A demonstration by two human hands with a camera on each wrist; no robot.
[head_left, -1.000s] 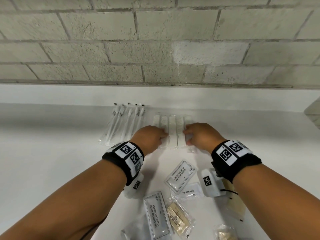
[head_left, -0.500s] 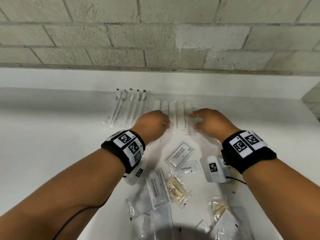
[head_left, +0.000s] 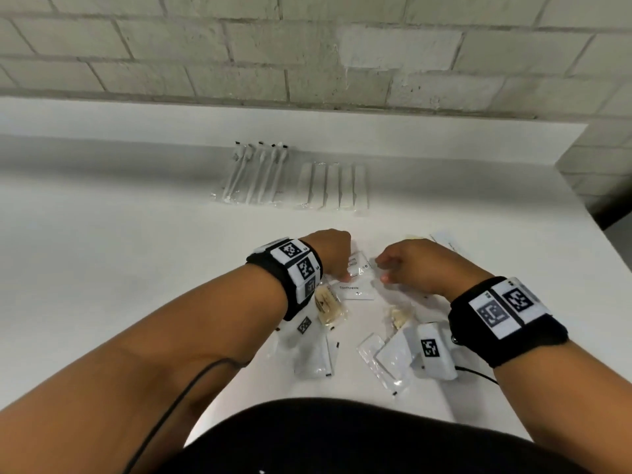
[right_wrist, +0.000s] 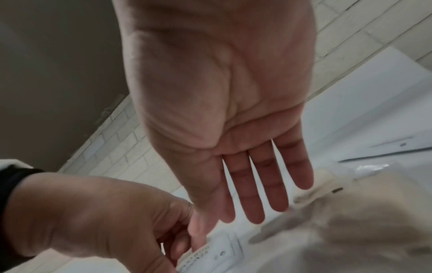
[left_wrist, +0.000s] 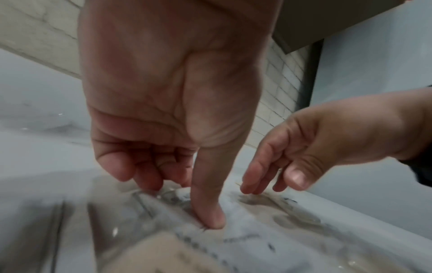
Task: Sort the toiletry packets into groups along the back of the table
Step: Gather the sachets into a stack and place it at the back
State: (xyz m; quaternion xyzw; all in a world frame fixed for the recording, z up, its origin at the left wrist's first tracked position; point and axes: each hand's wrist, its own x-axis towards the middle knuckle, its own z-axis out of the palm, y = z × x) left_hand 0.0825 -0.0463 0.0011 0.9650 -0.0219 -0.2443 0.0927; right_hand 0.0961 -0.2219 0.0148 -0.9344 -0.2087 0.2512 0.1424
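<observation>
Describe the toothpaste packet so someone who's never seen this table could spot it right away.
On the white table, look in the loose pile near the person, not the two rows at the back. The toothpaste packet lies just below the left hand. Alone among its neighbours, it is a small white sachet printed "Toothpaste".

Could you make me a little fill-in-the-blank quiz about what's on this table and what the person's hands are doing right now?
1. The row of toothbrush packets lies at the back of the table, just to the ____ of the row of white packets.
2. The packet lying just nearer the person than the left hand is printed with the word ____.
3. In the right wrist view, the fingers of the right hand are ____, gripping nothing.

Missing words: left; Toothpaste; straight
</observation>
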